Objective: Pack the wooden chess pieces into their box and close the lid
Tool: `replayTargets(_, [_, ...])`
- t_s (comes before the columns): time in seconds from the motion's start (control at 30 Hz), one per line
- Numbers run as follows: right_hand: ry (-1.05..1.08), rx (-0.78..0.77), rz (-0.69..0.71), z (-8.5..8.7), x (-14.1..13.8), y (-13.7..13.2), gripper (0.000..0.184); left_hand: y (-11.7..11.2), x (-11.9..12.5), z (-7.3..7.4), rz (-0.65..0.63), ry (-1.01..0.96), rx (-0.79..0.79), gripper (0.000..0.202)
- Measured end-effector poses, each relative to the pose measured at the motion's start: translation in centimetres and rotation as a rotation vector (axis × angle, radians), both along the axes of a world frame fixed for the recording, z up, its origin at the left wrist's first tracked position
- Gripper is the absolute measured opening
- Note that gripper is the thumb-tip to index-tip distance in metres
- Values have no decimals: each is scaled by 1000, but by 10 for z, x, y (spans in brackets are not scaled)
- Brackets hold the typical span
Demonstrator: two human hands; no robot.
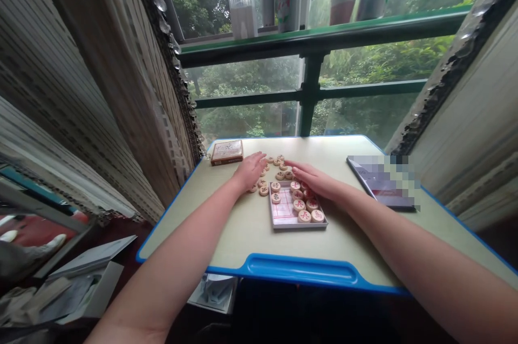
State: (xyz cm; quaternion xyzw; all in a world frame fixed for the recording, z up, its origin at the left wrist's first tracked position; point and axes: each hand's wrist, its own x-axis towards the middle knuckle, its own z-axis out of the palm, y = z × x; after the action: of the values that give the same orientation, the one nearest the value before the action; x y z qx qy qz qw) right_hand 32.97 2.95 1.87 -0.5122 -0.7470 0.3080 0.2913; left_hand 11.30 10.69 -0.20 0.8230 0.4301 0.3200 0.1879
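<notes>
Wooden Chinese chess pieces (280, 175) lie loose on the desk between my hands. My left hand (250, 170) is open, fingers stretched forward beside the left part of this group; whether they touch any piece is hidden. Palm down, my right hand (314, 177) reaches in from the right with its fingers straight, over the far right corner of a shallow white box tray (283, 220). Red-marked pieces (304, 216) stand along the tray's right side, some partly covered by that hand. Two dark-marked pieces (275, 198) sit in its far left corner.
A small printed box (227, 153) lies at the desk's far left. On the right rests a dark tablet-like device (380, 184), partly blurred out. The desk (226, 220) has a blue front groove (299, 270). Cans (289, 4) and stacked cups stand on the window ledge.
</notes>
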Motion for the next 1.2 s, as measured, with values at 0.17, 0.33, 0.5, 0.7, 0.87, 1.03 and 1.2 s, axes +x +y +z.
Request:
replayTargets(0.17, [62, -63, -7, 0, -3, 1, 54, 1, 4, -6, -112, -72, -217, 46])
replayTargets(0.33, [114, -97, -21, 6, -4, -4, 50, -2, 4, -3, -89, -331, -367, 38])
replayTargets(0.5, [46, -111, 83, 10, -2, -5, 49, -4, 5, 0, -55, -459, -501, 25])
replayTargets(0.7, [35, -50, 83, 6, -1, -7, 50, -14, 4, 6, -63, -415, -510, 26])
replayTargets(0.87, [25, -36, 85, 4, 0, -6, 48, -16, 1, 9, -36, -331, -394, 32])
replayTargets(1.03, [46, -36, 101, 2, 2, -4, 46, -16, -3, 9, -31, -132, -375, 43])
replayTargets(1.2, [51, -35, 65, 3, 3, -5, 45, -21, -6, 12, -67, -11, -371, 43])
